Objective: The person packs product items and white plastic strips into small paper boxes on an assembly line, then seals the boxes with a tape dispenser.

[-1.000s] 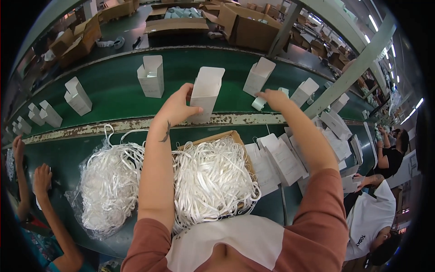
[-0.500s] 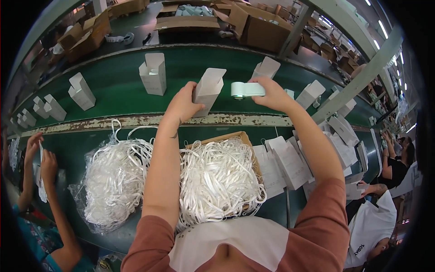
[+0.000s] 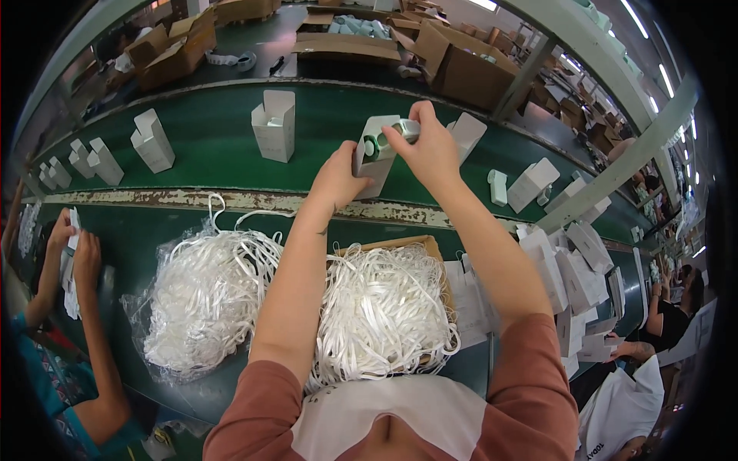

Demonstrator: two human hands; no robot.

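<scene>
Over the green conveyor belt, my left hand grips the side of a small open white carton with a raised flap. My right hand pinches a pale green device between thumb and fingers. The device lies tilted across the carton's mouth, its rounded end with a dark ring at the opening. How far it reaches inside is hidden by the carton wall and my fingers. Below my forearms, a cardboard box holds a heap of white straps.
A plastic bag of white straps lies left of my left forearm. More white cartons stand along the belt, and a pile of cartons sits at right. A co-worker's hands are at far left. A metal post slants at right.
My right hand has brought the device leftward to the carton's mouth. The carton in my left hand has tilted. The view has shifted slightly.
</scene>
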